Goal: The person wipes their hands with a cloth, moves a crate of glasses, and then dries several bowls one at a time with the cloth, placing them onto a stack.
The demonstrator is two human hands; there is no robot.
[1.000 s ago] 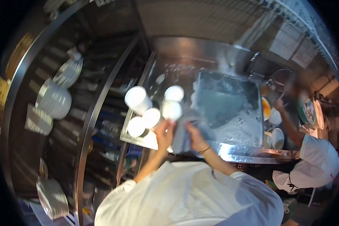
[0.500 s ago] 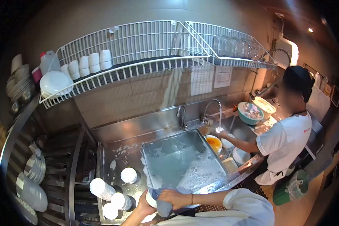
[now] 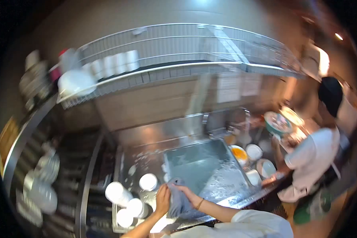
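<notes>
A grey cloth [image 3: 179,203] hangs between my two hands at the front edge of the sink. My left hand [image 3: 163,200] is closed against the cloth's left side. On the other side, my right hand [image 3: 189,195] grips the upper right part of it. Whether a white cup is inside the cloth is hidden. Just left of my hands stands a white cup [image 3: 148,182] on the steel counter. Nearby are stacked white cups: one leaning stack [image 3: 117,193], another stack [image 3: 135,207] and a front one [image 3: 125,217].
Soapy water fills the sink basin [image 3: 194,166]. A co-worker [image 3: 315,152] stands at the right, near a teal bowl [image 3: 277,123] and several white bowls. Overhead runs a wire rack [image 3: 170,69]; a slatted shelf with dishes [image 3: 43,194] is at left. Motion blurs the view.
My view has swung left, so the scene sits farther right. The white cup in my left hand no longer shows; both hands are now on the cloth. The co-worker's arm has left the tap.
</notes>
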